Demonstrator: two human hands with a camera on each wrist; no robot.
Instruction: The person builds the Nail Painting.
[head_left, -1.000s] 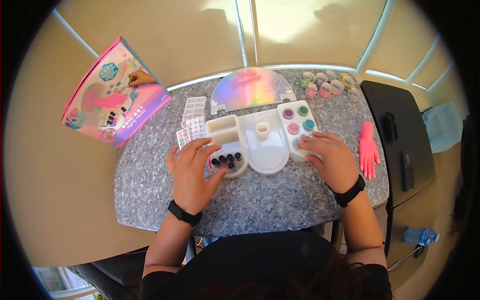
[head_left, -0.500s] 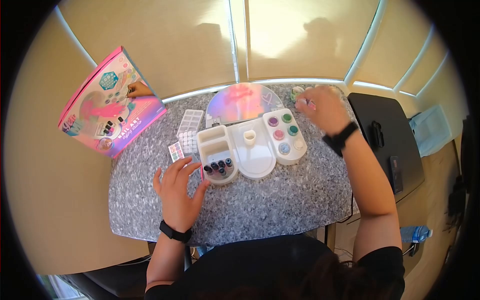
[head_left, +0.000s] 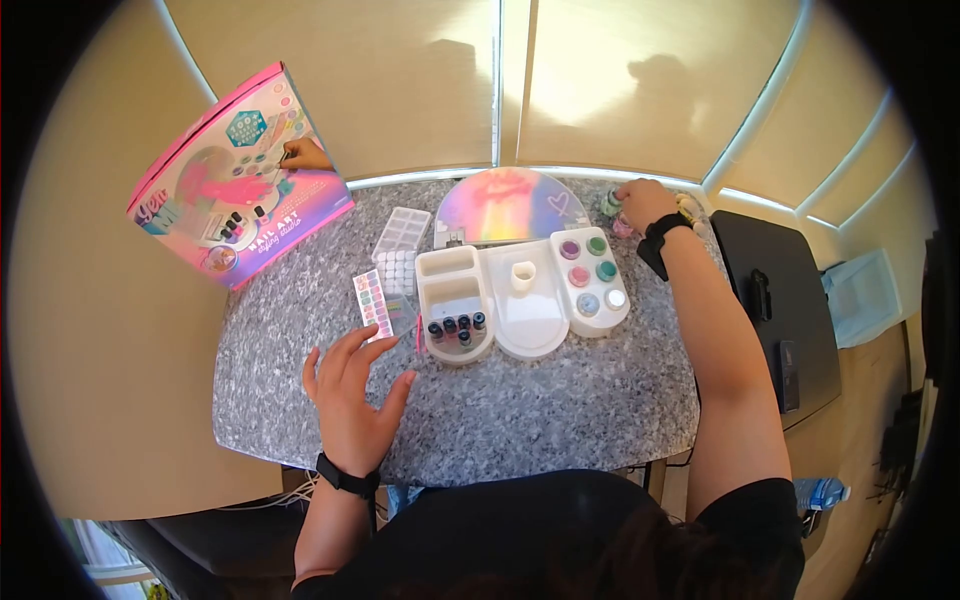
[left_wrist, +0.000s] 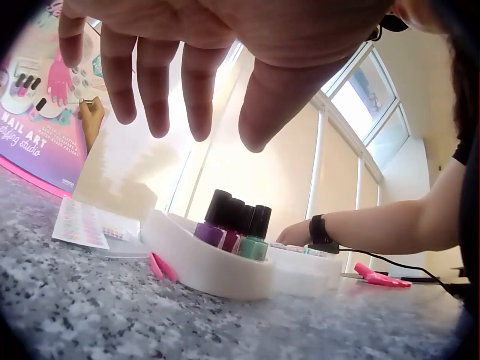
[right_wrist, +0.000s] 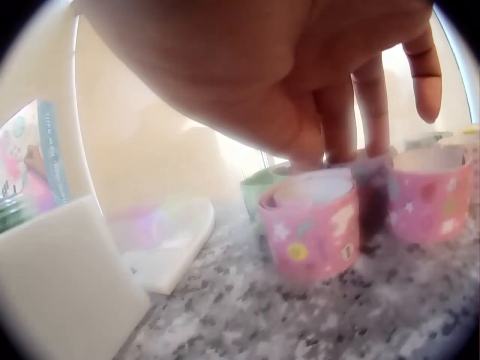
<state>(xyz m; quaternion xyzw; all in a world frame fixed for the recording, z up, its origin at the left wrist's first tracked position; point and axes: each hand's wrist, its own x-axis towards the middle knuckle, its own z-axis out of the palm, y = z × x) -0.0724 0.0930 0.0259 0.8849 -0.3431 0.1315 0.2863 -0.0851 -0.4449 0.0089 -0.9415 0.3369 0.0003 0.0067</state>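
Observation:
At the back right my right hand (head_left: 648,203) reaches down among several short, rolled patterned strips (head_left: 690,212). In the right wrist view its fingertips come down at the rim of a purplish roll (right_wrist: 369,176), behind a pink roll (right_wrist: 311,232) with stars; I cannot tell whether they pinch it. My left hand (head_left: 357,400) hovers over the front left of the table with fingers spread, holding nothing. Beyond its fingers are a sticker sheet (head_left: 373,303) and a white tray (head_left: 527,335) with small dark-capped nail polish bottles (head_left: 450,324) and pots of coloured glitter (head_left: 578,276).
A rainbow half-round panel (head_left: 510,205) stands behind the tray. Clear and white boxes (head_left: 403,230) lie left of it, and a large nail art box (head_left: 240,180) stands at the far left. A pink model hand (left_wrist: 379,275) lies at right. A black cabinet (head_left: 780,320) adjoins the table.
My right hand has left the tray's glitter pots and moved up and right to the rolls at the back. My left hand has drawn back slightly from the tray, toward the left.

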